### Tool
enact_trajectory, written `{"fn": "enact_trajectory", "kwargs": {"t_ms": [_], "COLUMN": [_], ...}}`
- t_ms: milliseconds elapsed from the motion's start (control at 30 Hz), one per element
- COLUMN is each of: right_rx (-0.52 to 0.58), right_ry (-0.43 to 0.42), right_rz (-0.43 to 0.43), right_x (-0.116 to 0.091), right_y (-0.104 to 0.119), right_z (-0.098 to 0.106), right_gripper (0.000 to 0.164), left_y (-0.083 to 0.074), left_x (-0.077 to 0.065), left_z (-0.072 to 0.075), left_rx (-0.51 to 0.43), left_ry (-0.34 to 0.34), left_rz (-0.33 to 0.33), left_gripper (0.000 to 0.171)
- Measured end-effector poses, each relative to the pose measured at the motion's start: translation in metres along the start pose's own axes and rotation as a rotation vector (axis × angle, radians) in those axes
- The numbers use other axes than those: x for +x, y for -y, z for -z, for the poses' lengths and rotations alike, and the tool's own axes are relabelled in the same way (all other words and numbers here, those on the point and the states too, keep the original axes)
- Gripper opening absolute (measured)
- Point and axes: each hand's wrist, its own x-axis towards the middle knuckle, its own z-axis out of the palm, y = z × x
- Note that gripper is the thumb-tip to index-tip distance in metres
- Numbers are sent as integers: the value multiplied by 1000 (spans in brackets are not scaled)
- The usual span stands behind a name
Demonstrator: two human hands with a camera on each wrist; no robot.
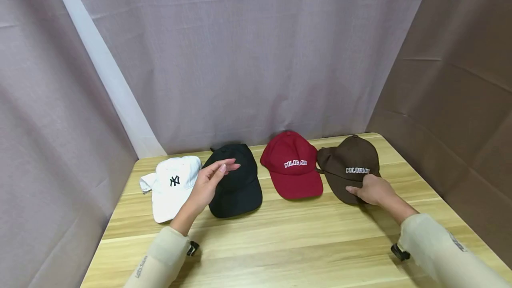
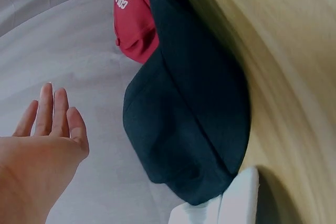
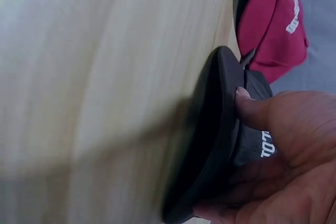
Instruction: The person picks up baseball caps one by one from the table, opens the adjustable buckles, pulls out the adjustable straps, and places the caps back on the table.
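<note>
Four caps would be several: a white cap (image 1: 172,190) with a black logo, a black cap (image 1: 236,203), a red cap (image 1: 294,181) and a brown cap (image 1: 348,159) stand in a row, brims toward me. My right hand (image 1: 374,189) grips the brown cap's brim. In the right wrist view the thumb (image 3: 252,109) lies on the brim and the fingers reach its other edge. My left hand (image 1: 208,183) hovers over the black cap, fingers extended and holding nothing. The left wrist view shows that hand (image 2: 47,129) apart from the black cap (image 2: 184,114).
The caps lie along the back of a wooden table (image 1: 280,248). Behind it hangs a grey curtain (image 1: 248,66), with a brown curtain (image 1: 452,114) on the right. The red and brown caps sit side by side, close together.
</note>
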Motion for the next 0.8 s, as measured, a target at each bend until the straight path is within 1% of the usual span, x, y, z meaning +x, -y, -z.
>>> {"fn": "enact_trajectory", "kwargs": {"t_ms": [133,333,400,533,633,800], "right_rx": [-10,-16,-15,20,34,12], "right_ry": [37,50,49,55,60,69], "right_rz": [28,49,44,26,18,11], "right_x": [11,27,32,41,46,55], "right_y": [-3,-10,-13,-21,-25,-23], "right_z": [3,3,2,0,-1,2], "right_gripper": [77,82,85,91,93,91], "left_y": [-1,4,4,2,1,2], "left_x": [-2,-9,-12,-17,-20,-26], "left_z": [2,7,9,11,12,15], "left_rx": [-8,5,11,15,8,18], "left_ry": [-15,-11,-9,-3,-2,-11], "left_rz": [7,4,5,20,33,46], "left_gripper": [39,41,40,40,41,40]}}
